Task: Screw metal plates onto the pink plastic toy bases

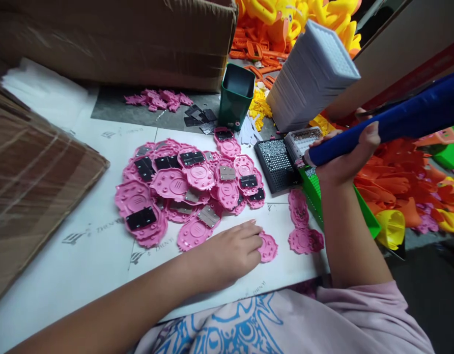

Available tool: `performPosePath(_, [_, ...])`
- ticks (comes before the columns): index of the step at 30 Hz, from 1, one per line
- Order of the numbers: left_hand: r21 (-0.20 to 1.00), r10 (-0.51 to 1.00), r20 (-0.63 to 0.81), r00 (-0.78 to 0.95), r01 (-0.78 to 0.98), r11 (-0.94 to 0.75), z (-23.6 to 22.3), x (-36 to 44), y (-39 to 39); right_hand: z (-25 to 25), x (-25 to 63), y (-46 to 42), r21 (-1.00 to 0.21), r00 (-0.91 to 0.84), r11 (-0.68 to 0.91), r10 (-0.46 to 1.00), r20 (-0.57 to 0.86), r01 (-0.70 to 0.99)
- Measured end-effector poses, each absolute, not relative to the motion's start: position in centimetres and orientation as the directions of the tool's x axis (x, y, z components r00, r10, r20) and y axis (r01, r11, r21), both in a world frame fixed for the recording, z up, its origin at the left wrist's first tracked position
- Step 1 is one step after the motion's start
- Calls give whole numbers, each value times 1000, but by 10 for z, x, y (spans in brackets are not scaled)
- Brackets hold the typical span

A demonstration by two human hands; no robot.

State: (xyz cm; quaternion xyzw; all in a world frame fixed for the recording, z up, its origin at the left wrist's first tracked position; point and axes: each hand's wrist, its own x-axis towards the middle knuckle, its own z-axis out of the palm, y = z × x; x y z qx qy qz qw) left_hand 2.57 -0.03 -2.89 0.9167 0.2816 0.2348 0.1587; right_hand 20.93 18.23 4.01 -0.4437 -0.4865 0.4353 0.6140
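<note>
While the left hand (234, 248) lies palm-down on the white sheet (83, 255), forearm stretched flat across it, its fingertips press a pink disc (268, 247) just below the pink pile (186, 191); fingers extended, nothing clasped. Right hand (341, 157) is raised, elbow bent, forearm near upright, fist wrapped around a blue driver (396, 120) angled down-left, tip over the screw tray (277, 164). Hands well apart. Two more pink discs (302, 226) lie between them. Green cup (236, 96) stands behind the pile.
</note>
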Motion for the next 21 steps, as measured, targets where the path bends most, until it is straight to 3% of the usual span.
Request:
performPosePath(6, [419, 603, 438, 667, 442, -793, -34, 29, 0, 39, 210, 181, -951, 110, 266, 962, 250, -158])
performPosePath(10, [471, 710, 435, 555, 531, -704, -27, 31, -2, 38, 213, 184, -956, 29, 256, 967, 254, -146])
performPosePath(15, [428, 844, 268, 464, 728, -536, -20, 36, -8, 33, 208, 199, -905, 259, 389, 904, 339, -174])
performPosePath(21, [468, 884, 212, 418, 751, -467, -23, 36, -6, 55, 205, 178, -834, 358, 497, 844, 399, -241])
